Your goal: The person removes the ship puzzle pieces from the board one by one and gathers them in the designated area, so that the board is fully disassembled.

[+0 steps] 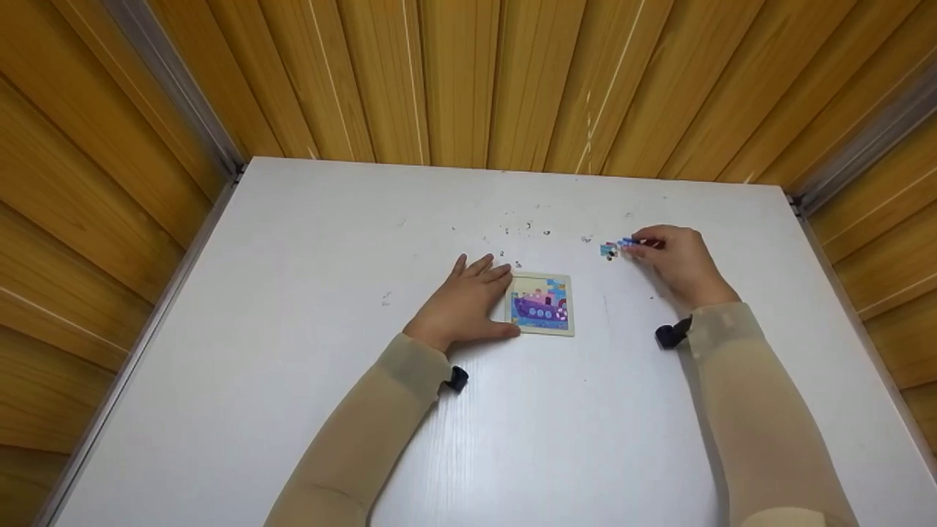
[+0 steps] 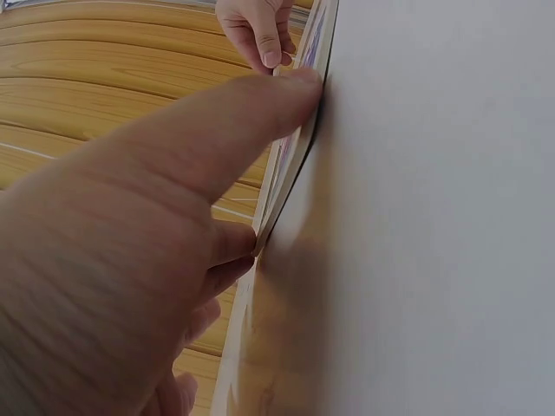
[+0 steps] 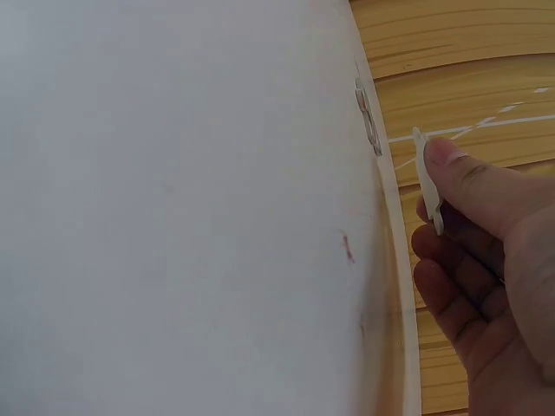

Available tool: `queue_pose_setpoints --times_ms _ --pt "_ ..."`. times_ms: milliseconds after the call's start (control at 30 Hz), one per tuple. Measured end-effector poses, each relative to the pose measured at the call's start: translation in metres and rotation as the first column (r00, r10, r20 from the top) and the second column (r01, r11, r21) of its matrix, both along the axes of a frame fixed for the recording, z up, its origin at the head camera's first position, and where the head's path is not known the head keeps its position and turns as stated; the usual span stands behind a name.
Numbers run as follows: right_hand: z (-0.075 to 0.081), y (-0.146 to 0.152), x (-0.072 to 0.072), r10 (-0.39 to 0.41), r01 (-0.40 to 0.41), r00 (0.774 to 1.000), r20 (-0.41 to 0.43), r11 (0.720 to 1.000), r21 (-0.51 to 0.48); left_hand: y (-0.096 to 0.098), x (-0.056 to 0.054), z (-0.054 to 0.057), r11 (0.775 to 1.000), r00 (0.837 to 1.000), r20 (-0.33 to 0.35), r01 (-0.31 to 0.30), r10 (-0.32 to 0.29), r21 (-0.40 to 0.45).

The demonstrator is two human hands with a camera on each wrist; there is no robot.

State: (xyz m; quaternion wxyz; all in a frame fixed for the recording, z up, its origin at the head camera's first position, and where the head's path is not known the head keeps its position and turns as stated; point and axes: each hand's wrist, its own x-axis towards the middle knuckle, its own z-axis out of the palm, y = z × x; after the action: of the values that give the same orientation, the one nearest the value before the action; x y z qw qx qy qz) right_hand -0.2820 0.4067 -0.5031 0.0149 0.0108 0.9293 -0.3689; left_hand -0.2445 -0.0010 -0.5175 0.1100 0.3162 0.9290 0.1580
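Observation:
A small square jigsaw puzzle in a pale tray [image 1: 572, 307] lies on the table, its picture showing a purple and pink ship. My left hand [image 1: 468, 304] rests against the tray's left side with fingers spread and fairly straight. In the left wrist view the thumb [image 2: 277, 102] lies on the tray's near corner, and a finger touches its edge. To the right of the tray, my right hand [image 1: 684, 263] pinches a jigsaw piece [image 3: 428, 178] between thumb and fingers, just above the table. Beside it another jigsaw piece [image 1: 608, 251] lies on the table.
The white table [image 1: 498, 439] carries small dark scuffs or specks [image 1: 528, 225] beyond the tray. Yellow wood-look panels [image 1: 454, 80] stand along its back and sides. Each wrist bears a small black device, such as the right one [image 1: 667, 337].

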Motion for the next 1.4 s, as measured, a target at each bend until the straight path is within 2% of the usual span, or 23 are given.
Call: queue_pose_setpoints --times_ms 100,367,533,733,1000,1233,1400 --pt "0.0 0.001 -0.001 0.016 -0.016 1.0 0.003 0.999 0.031 0.0 0.0 0.0 1.0 1.0 -0.001 0.0 0.0 -0.001" --pt "0.0 0.005 -0.003 0.019 -0.019 0.998 0.056 1.0 0.011 -0.001 0.0 0.0 1.0 1.0 -0.021 0.009 -0.009 0.006" --pt "-0.001 0.007 -0.004 0.032 -0.036 0.995 0.091 0.998 0.046 -0.001 0.0 0.0 1.0 1.0 -0.021 0.003 -0.003 0.006" --pt "-0.001 0.008 -0.005 0.056 -0.062 0.995 0.089 0.995 0.074 0.0 0.0 -0.001 1.0 1.0 -0.018 -0.004 0.004 -0.005" --pt "0.004 -0.003 0.005 0.035 -0.036 0.999 0.027 0.997 0.061 0.0 0.0 -0.001 1.0 1.0 0.0 -0.004 0.004 0.003" --pt "0.012 -0.03 0.016 0.039 -0.038 0.999 -0.033 0.999 0.027 0.0 -0.002 -0.001 1.0 1.0 0.003 -0.002 0.002 0.005" --pt "0.017 -0.053 0.018 0.048 -0.047 0.99 -0.134 0.999 0.009 -0.002 -0.003 -0.002 1.0 1.0 -0.001 -0.012 0.012 0.001"
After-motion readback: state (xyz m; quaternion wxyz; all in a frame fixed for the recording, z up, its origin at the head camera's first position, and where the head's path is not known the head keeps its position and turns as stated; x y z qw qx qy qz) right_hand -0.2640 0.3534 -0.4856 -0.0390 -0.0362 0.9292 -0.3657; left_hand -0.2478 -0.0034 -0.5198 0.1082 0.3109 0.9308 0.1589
